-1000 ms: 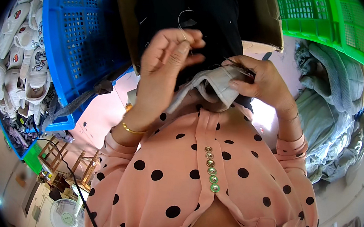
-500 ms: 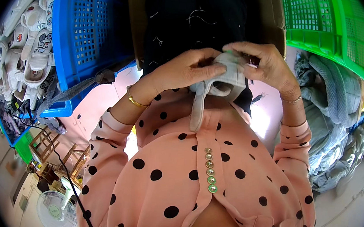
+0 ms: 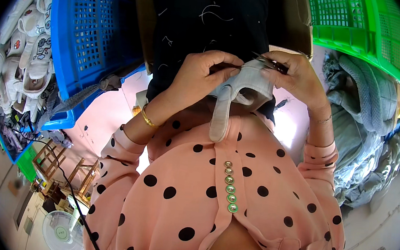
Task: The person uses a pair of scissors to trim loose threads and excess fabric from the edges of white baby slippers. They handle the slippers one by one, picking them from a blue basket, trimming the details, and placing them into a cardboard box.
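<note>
A blue crate (image 3: 91,25) sits at left beside white patterned pieces (image 3: 25,48). A green crate (image 3: 366,30) sits at right above grey fabric heaps (image 3: 365,132). A fan (image 3: 63,233) stands below.

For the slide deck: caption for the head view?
Both hands, left hand and right hand, hold a small grey shoe upper above a blue crate.

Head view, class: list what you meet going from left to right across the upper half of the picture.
White baby shoes → blue crate → left hand → grey shoe piece → right hand → green crate → heap of grey fabric pieces.
</note>
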Action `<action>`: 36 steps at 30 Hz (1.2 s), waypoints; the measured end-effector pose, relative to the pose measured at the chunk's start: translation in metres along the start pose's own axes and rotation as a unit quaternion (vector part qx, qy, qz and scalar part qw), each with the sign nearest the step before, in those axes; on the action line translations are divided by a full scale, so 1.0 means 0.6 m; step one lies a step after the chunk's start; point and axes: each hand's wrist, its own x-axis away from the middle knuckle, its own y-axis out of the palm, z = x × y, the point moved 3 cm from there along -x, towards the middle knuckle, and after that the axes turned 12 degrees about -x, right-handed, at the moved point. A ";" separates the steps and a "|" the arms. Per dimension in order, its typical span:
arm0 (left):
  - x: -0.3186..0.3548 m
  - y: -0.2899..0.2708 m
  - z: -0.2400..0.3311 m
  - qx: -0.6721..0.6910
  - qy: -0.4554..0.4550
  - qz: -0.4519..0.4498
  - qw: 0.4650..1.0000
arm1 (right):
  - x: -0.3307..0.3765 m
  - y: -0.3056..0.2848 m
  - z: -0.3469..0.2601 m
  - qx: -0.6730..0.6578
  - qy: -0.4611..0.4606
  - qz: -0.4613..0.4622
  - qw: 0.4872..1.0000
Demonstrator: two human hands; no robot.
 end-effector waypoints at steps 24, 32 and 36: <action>0.010 -0.017 0.031 -0.415 0.238 0.211 0.853 | -0.093 0.001 0.052 -0.037 -0.098 -0.125 0.987; 0.012 -0.020 0.030 -0.354 0.239 0.215 0.878 | -0.052 0.021 0.029 0.030 -0.045 -0.077 0.996; 0.009 -0.020 0.018 -0.330 0.211 0.217 0.894 | -0.048 0.027 0.040 0.023 -0.057 -0.037 0.997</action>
